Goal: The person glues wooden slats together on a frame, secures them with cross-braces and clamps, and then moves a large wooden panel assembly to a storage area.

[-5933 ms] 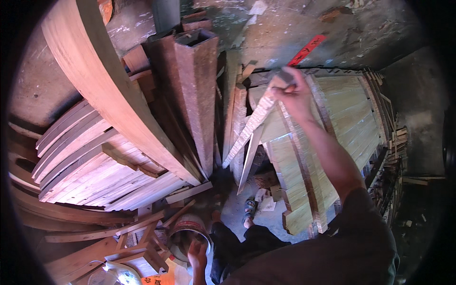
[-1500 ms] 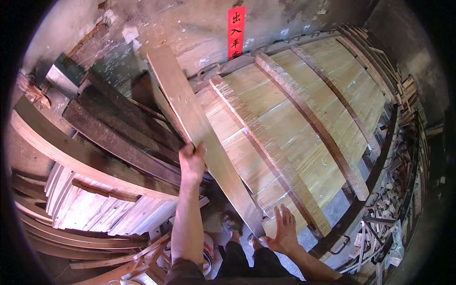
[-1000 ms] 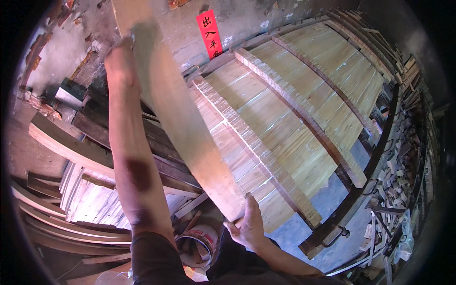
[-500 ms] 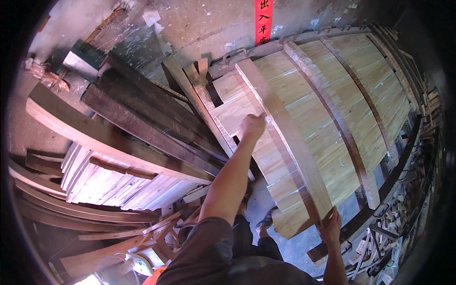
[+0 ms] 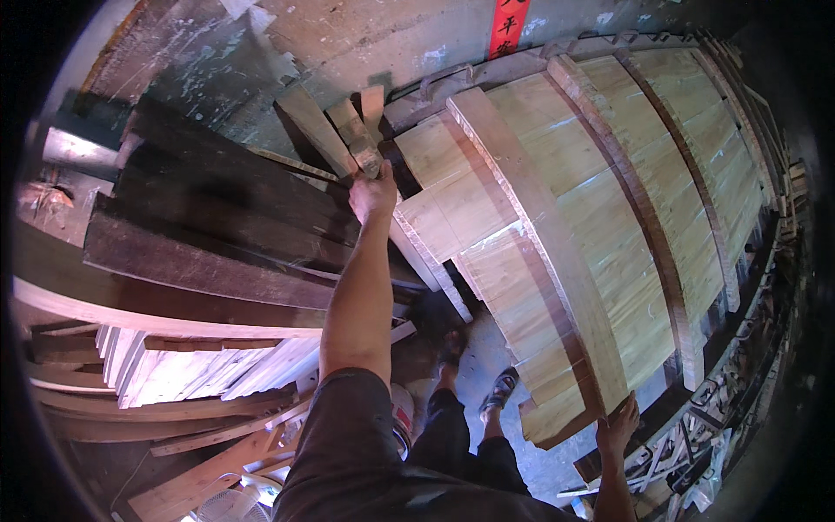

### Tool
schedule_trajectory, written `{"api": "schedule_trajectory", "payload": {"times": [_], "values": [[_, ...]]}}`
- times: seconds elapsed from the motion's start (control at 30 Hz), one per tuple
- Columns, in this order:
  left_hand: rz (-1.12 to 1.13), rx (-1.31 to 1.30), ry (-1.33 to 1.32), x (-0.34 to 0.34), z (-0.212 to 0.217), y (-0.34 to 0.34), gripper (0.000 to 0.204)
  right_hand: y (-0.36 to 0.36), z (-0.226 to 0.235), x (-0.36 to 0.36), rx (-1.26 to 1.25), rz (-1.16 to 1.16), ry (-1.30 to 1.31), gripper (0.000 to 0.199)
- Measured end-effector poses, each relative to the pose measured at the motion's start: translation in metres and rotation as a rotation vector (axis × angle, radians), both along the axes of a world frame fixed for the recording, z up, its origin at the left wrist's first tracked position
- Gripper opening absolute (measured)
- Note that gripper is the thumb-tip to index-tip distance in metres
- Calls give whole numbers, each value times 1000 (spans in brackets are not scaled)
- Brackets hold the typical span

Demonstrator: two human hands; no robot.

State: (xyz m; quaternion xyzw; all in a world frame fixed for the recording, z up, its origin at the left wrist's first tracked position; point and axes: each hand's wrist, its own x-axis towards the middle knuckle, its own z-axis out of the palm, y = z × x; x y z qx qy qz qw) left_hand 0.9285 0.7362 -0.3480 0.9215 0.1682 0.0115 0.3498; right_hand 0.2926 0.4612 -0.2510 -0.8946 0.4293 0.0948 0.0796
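My left hand is closed around a narrow wooden bar that runs along the left end of a panel of pale planks. Its fingertips are partly hidden behind the wood. With its fingers at the near end of a long wooden batten, my right hand grips that end. This batten lies across the panel near its left end. Farther right, another batten and a thinner strip cross the same planks.
Dark boards and a long curved beam lie to the left, above stacked pale boards. A dark metal rail borders the panel's right side, with scrap wood beyond. A fan stands at the lower left.
My left hand has moved left and away from me, from the planks beside the batten to the narrow bar. My right hand stays at the batten's near end. The view has shifted.
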Motion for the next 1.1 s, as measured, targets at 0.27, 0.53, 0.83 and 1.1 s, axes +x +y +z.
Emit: {"api": "schedule_trajectory", "payload": {"times": [0.27,0.53,0.83,1.1], "values": [[-98,-368,-269,-106,23,56,35,14,16,28,-152,115,-117,82],[18,-974,-275,-226,24,60,42,91,37,116,245,388,-440,75],[-835,-582,-396,-419,202,21,63,183,-19,88,934,450,-695,81],[-1252,-492,-1008,-618,441,-47,66,179,83,-39,990,362,-825,80]]}}
